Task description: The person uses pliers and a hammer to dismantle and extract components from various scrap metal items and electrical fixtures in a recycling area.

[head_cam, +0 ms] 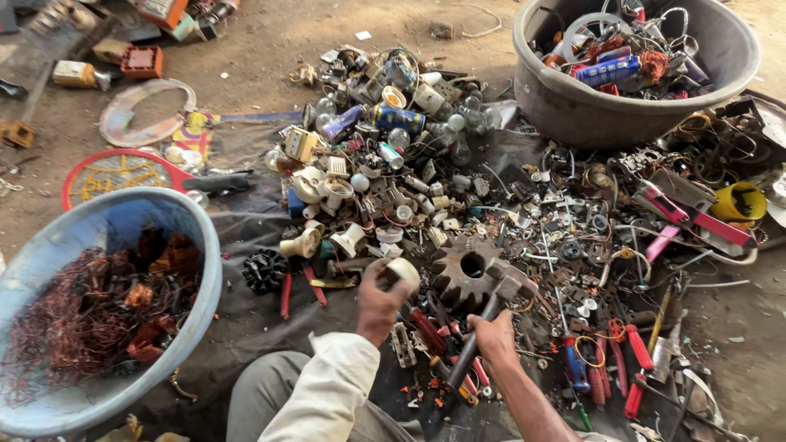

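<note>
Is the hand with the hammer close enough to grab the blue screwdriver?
Probably yes. The blue screwdriver lies just beside the right hand with nothing on top of it, but that hand's grip is full with the hammer, so it would have to let go first.

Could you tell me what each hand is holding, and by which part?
Left hand grips a white bulb-like part around its body; right hand holds a hammer by its handle.

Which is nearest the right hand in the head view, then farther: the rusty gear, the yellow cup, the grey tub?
From the right hand, which holds a hammer:
1. Rusty gear, just above the hand, by the hammer head.
2. Yellow cup, far right, among the wires.
3. Grey tub, top right, at the far end of the pile.
</note>
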